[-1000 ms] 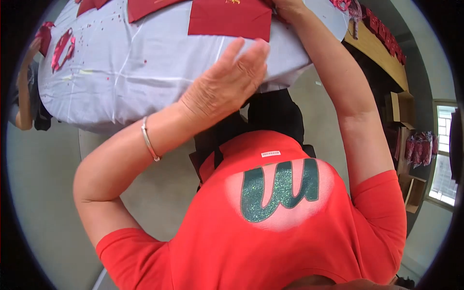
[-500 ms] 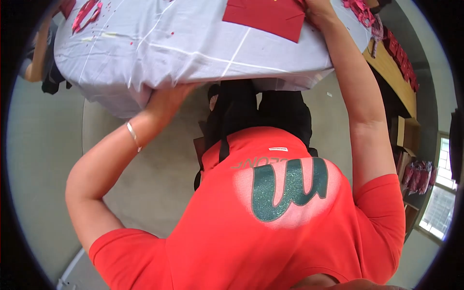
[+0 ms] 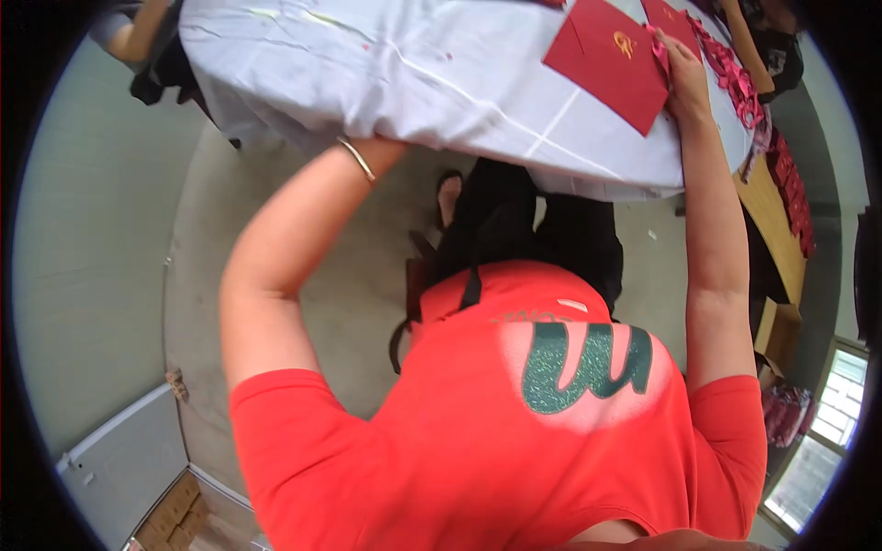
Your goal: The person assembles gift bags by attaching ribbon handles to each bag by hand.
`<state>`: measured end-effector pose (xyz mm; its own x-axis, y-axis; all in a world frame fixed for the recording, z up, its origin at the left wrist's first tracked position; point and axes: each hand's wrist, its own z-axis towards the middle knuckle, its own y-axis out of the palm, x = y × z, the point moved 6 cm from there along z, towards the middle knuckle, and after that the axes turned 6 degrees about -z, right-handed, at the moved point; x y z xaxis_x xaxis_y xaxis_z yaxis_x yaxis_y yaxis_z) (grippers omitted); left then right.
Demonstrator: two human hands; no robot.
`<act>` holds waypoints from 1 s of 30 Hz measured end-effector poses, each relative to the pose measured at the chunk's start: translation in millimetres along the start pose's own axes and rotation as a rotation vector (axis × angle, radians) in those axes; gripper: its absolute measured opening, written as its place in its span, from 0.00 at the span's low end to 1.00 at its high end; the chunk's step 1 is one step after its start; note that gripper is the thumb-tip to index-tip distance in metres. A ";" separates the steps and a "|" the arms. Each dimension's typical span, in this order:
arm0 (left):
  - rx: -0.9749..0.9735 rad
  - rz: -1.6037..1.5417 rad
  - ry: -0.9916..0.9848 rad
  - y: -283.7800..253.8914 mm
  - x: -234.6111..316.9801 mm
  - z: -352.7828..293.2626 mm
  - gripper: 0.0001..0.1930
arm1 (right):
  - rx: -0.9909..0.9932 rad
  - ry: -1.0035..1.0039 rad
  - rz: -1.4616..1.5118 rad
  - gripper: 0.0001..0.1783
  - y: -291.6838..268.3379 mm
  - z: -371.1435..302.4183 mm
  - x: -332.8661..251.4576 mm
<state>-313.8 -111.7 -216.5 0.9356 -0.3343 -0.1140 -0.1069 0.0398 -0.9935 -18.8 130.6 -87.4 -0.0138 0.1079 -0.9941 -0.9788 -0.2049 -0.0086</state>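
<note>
At one o'clock your right hand (image 3: 684,78) pinches the red envelope (image 3: 606,60) on the white tablecloth (image 3: 413,73); your left fingers hide beneath it, grip untellable.

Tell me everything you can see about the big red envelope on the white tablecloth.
The flat red paper envelope lies face up on the white cloth-covered table, near its edge, turned at an angle to that edge. It is rectangular, with a diagonal flap line and a small gold emblem near one corner. It looks smooth, uncreased and matte. The right hand rests at its right edge, fingers against the paper beside a pink ribbon strip. A second red envelope lies just beyond it.
</note>
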 end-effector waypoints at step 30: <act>0.385 -0.570 -0.072 13.0 99.0 30.3 0.24 | -0.017 -0.051 0.021 0.09 -11.0 -7.9 -10.2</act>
<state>-212.3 -115.7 -240.6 0.8316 -0.3397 0.4393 0.5228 0.2122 -0.8256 -6.3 124.1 -78.1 -0.0449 0.1527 -0.9873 -0.9745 -0.2244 0.0096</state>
